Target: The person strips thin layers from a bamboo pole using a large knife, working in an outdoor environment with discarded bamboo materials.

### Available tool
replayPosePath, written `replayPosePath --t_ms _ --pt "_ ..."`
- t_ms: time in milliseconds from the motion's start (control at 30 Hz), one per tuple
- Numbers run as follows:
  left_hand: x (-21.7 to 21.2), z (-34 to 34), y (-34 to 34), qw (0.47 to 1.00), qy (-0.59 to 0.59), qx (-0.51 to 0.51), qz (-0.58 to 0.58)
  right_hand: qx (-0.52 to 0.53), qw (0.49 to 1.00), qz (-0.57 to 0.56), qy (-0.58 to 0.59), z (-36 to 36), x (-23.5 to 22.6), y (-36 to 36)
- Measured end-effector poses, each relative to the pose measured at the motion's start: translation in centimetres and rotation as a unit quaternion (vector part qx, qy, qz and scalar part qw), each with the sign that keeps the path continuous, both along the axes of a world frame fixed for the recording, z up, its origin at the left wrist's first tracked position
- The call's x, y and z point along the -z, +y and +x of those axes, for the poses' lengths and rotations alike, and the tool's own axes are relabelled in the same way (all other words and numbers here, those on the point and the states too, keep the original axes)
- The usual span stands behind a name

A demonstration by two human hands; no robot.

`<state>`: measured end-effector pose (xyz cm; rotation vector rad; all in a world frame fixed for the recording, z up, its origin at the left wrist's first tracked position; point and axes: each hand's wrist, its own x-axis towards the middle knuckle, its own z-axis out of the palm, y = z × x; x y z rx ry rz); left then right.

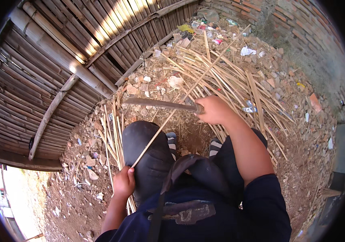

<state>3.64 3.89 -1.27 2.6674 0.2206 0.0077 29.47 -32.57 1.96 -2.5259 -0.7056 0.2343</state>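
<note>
Left hand (123, 182) ×1: closed on one long, thin, pale bamboo strip (154, 138), slanting forward-right. Right hand (216, 109) ×1: gripping one long, dark metal knife (152, 103); strip and knife cross, contact unclear. Loose strips (255, 99): many, uncountable.

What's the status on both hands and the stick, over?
Left hand gripping stick. Right hand gripping knife. Knife across stick, contact unclear. Loose sticks lying ahead.
</note>
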Motion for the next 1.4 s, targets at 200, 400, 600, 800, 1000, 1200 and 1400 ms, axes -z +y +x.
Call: replayPosePath --t_ms 200,400,600,800,1000,1200,1400 --pt "-0.8 0.2 -0.1 1.000 0.006 -0.001 0.007 0.110 0.994 0.010 0.025 1.8 0.3 -1.2" --pt "-0.1 -0.4 -0.1 1.000 -0.012 -0.008 -0.017 -0.008 0.999 -0.046 0.026 -1.2 -2.2 1.7" --pt "-0.8 0.1 -0.5 1.000 -0.026 -0.002 -0.015 0.127 0.992 -0.013 0.025 0.4 -1.5 0.0" --pt "-0.1 -0.4 -0.8 0.999 -0.032 -0.022 0.021 0.043 0.995 -0.084 0.029 -2.1 -3.3 3.5" --pt "-1.1 -0.3 -0.5 0.999 -0.027 -0.013 0.041 0.213 0.975 0.009 0.056 4.4 1.0 -1.5" --pt "-4.4 -0.4 -0.7 0.994 0.064 -0.017 -0.083 0.156 0.987 0.033 0.019 0.6 -2.3 -0.9" --pt "-2.3 -2.2 1.0 0.970 0.089 -0.019 -0.226 0.041 0.998 0.031 -0.031 -0.2 -2.1 -0.7"
